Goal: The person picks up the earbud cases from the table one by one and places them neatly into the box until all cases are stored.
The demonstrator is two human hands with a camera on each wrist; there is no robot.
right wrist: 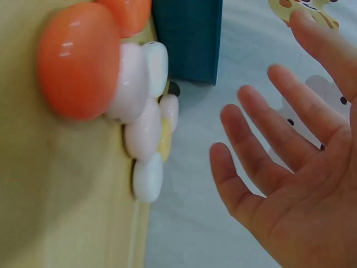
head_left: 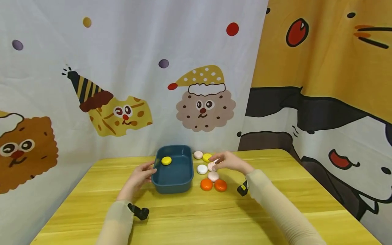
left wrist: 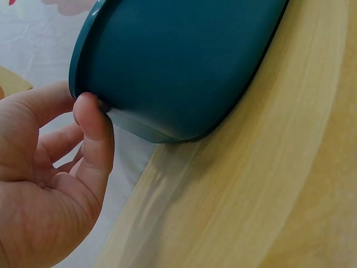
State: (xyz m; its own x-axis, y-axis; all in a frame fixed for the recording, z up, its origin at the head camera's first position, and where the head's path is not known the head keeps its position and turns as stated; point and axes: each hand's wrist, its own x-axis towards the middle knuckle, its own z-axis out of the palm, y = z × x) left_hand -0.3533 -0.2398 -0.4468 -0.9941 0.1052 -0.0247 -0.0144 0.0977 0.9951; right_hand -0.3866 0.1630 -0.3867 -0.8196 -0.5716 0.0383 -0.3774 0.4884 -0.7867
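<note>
While the left hand [head_left: 143, 175] pinched the left rim of a blue bin [head_left: 173, 189] between thumb and fingers, the right hand [head_left: 229, 161] held nothing, its fingers spread apart and just above a cluster of rounded pieces [head_left: 213, 176]. These lay to the right of the bin, white, pale pink and yellow, with two orange pieces [head_left: 206, 184] nearest the person. Inside the bin, toward its far left, sat one yellow piece [head_left: 166, 160]. Everything stood on a wooden table [head_left: 171, 219] before a cartoon-printed cloth [head_left: 196, 37].
</note>
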